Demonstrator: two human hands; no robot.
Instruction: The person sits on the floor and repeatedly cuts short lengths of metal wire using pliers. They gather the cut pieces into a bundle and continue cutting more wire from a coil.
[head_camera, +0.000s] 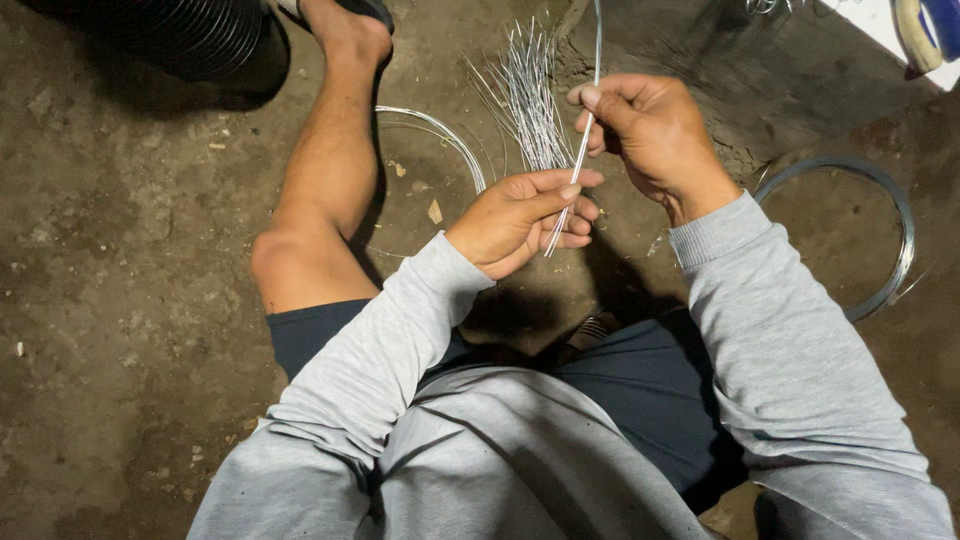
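Observation:
My left hand (525, 215) pinches the lower end of a bundle of thin silver wire pieces (530, 100), which fan out upward from it. My right hand (645, 130) is closed on a single long silver wire (592, 90) that runs from the top of the picture down past my left fingers. Both hands sit close together above my lap. I wear grey sleeves and dark shorts, seated on the ground.
A coil of silver wire (895, 215) lies on the dirt floor at the right. Another wire loop (450, 140) lies beside my bare left leg (325, 170). A black ribbed hose (190, 35) is at the top left.

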